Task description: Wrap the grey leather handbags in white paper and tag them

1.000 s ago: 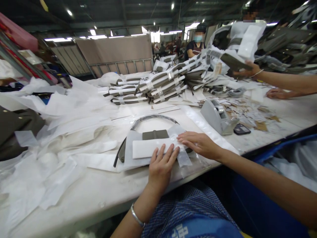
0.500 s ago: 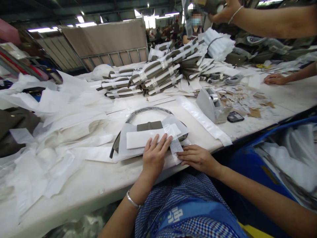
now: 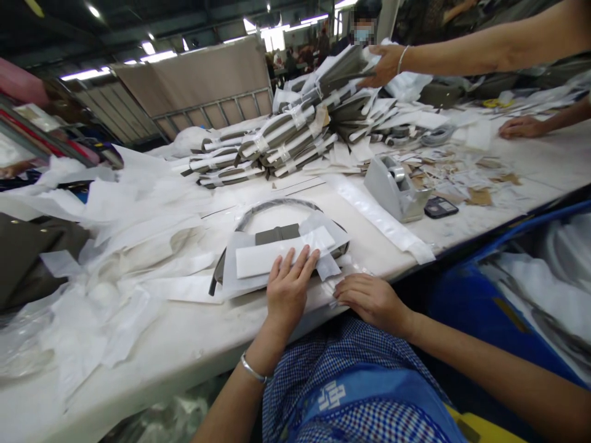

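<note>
An olive bag (image 3: 277, 234) lies near the table's front edge, its arched handle (image 3: 281, 202) wrapped in plastic. A sheet of translucent paper (image 3: 228, 278) and a white foam strip (image 3: 256, 261) cover its front. My left hand (image 3: 290, 280) rests flat across the strip and paper, fingers stretched out. Just right of the bag, at the table edge, my right hand (image 3: 369, 298) has its fingers curled together on crinkled clear plastic (image 3: 329, 287). How much of that plastic lies under the fingers is hidden. A paper flap (image 3: 329, 267) sticks out at the bag's right side.
Wrapped olive pieces (image 3: 277, 138) are piled at the back, where a co-worker's hand (image 3: 385, 64) holds one. A grey tape dispenser (image 3: 394, 191) and a phone (image 3: 441, 207) sit to the right. White paper sheets (image 3: 106, 277) spread leftward; a blue bin (image 3: 462, 307) stands below the edge.
My right hand has come off the paper flap, which now sticks out free, and is on clear plastic. My left hand stays in place. The co-worker's hand has lowered an olive piece to the pile.
</note>
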{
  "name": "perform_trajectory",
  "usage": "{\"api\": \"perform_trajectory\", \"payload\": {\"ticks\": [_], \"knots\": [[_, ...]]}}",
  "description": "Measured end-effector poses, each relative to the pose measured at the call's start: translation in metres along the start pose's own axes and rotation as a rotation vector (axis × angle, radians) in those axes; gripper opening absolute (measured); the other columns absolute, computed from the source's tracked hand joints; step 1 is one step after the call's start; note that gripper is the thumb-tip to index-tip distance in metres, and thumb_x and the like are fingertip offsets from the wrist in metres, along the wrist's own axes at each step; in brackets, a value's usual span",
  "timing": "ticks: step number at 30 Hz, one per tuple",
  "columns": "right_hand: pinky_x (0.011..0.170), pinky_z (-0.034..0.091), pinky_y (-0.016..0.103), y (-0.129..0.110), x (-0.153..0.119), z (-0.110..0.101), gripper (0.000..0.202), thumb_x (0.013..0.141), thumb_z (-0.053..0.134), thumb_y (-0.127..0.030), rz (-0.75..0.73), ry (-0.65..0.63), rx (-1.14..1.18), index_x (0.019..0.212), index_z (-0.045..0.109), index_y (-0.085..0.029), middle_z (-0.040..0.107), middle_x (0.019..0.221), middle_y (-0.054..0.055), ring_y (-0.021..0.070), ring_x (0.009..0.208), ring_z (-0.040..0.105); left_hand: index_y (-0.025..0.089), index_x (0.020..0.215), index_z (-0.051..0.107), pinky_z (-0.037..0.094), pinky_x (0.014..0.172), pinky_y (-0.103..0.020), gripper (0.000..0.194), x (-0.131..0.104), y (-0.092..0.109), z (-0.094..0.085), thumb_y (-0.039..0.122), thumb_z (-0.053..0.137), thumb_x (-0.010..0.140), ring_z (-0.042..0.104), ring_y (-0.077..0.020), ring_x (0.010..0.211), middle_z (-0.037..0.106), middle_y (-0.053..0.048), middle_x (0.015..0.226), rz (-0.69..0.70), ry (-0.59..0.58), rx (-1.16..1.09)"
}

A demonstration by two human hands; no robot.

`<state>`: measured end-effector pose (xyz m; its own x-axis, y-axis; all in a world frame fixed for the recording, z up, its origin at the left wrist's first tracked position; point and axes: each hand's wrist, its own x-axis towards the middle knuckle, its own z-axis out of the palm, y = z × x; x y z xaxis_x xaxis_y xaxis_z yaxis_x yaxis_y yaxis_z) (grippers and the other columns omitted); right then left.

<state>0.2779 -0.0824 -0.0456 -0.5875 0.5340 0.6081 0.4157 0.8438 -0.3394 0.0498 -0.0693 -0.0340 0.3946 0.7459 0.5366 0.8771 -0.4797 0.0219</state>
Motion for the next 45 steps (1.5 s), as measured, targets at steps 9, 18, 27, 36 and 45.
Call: {"api": "perform_trajectory", "payload": {"ticks": [9,18,27,36,45], "knots": [[0.094,0.055,0.036,-0.016,-0.027,-0.003,0.02,0.093,0.05,-0.006,-0.039,-0.06,0.008,0.097,0.066,-0.018,0.074,0.101,0.005,0.0178,0.097,0.068,0.036,0.15,0.033,0.039,0.113,-0.051,0.058,0.0,-0.001,0.001,0.012,0.046,0.098,0.044,-0.0266,0.138,0.044,0.004,0.15,0.007,-0.019,0.029],[0.105,0.048,0.038,0.002,0.007,-0.024,0.025,0.093,0.063,-0.019,-0.115,0.03,-0.048,0.118,0.064,-0.022,0.073,0.111,0.004,0.0155,0.101,0.067,0.036,0.148,0.037,0.039,0.113,-0.05,0.054,-0.002,-0.001,0.003,0.015,0.047,0.099,0.045,-0.0269,0.137,0.044,0.005,0.15,0.025,-0.003,0.044],[0.083,0.046,0.036,0.022,0.056,-0.02,0.02,0.093,0.06,-0.014,-0.092,0.113,-0.366,0.107,0.071,-0.023,0.072,0.095,0.002,0.0198,0.088,0.059,0.031,0.149,0.037,0.039,0.113,-0.045,0.051,0.0,0.0,0.001,0.015,0.043,0.1,0.047,-0.0236,0.136,0.047,0.004,0.147,-0.004,0.006,0.046],[0.082,0.044,0.035,0.004,0.04,-0.021,0.022,0.091,0.061,-0.011,-0.145,0.101,-0.34,0.109,0.07,-0.021,0.072,0.086,0.002,0.0186,0.082,0.057,0.031,0.151,0.033,0.036,0.114,-0.044,0.056,-0.003,0.0,0.004,0.012,0.039,0.099,0.043,-0.0229,0.138,0.042,0.005,0.151,-0.034,-0.021,0.015],[0.069,0.045,0.031,0.023,0.034,-0.001,0.02,0.096,0.055,-0.014,-0.165,0.08,-0.397,0.108,0.072,-0.017,0.072,0.085,0.004,0.0165,0.076,0.061,0.03,0.146,0.043,0.036,0.114,-0.046,0.058,0.004,0.003,-0.009,0.012,0.051,0.091,0.046,-0.024,0.136,0.05,0.003,0.147,-0.071,-0.06,-0.101]]}}
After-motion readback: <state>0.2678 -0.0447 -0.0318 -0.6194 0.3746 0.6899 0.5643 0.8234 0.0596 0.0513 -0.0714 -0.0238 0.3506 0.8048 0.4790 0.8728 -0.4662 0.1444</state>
